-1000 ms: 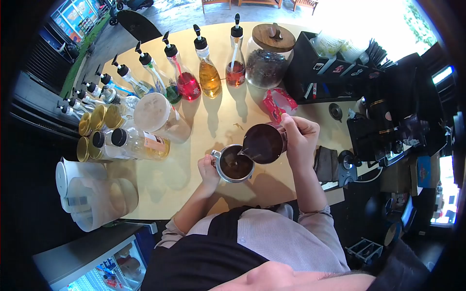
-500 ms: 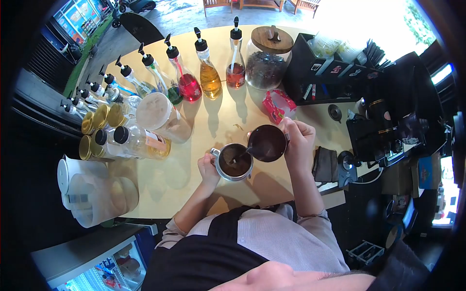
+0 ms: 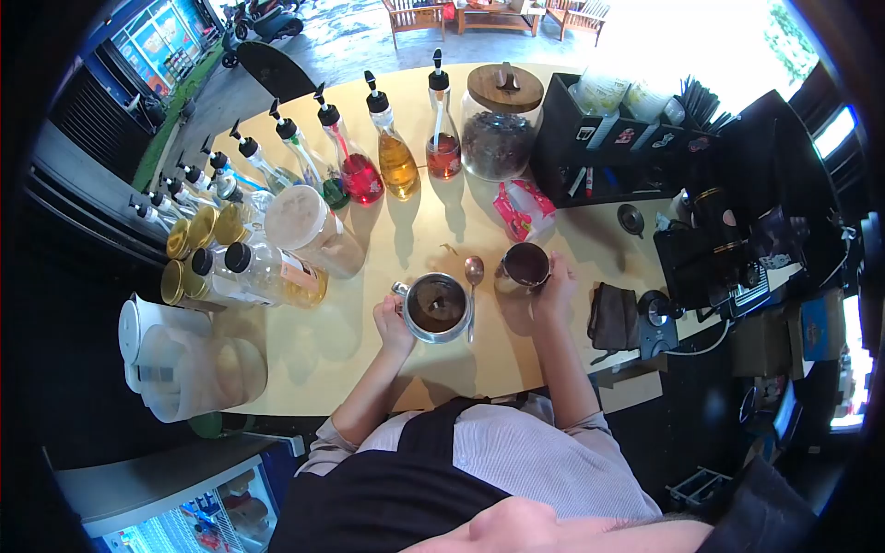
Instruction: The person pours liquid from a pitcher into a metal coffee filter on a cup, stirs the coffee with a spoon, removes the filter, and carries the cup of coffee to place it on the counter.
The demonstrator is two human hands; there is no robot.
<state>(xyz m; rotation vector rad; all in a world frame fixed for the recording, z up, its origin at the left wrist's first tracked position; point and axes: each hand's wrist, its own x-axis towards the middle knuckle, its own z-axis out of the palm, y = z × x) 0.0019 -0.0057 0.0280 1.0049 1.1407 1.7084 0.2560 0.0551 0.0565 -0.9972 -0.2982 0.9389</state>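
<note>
My left hand [image 3: 395, 321] is closed on the handle side of a metal mug [image 3: 435, 337], which stands on the table with brown liquid in it. To the right, my right hand [image 3: 556, 286] grips the handle of a small see-through jug [image 3: 505, 280] holding dark liquid. The jug is upright and apart from the mug; whether its base touches the table I cannot tell. Between the two vessels lies a metal spoon [image 3: 474, 272], its bowl pointing away from me. Part of the fingers of each hand is hidden behind the handles.
Several pump bottles [image 3: 398, 166] of coloured syrup curve along the far and left edge. Clear tubs [image 3: 300, 217] and white pitchers [image 3: 203, 369] stand left. Beyond the jug are a pink packet [image 3: 524, 210] and a wooden-lidded jar [image 3: 498, 138]. A brown cloth [image 3: 615, 316] lies right.
The jug was tilted over the mug, pouring a thin stream. Now it is upright, lower and farther right, and the stream has stopped. The spoon shows. My left hand stays at the mug.
</note>
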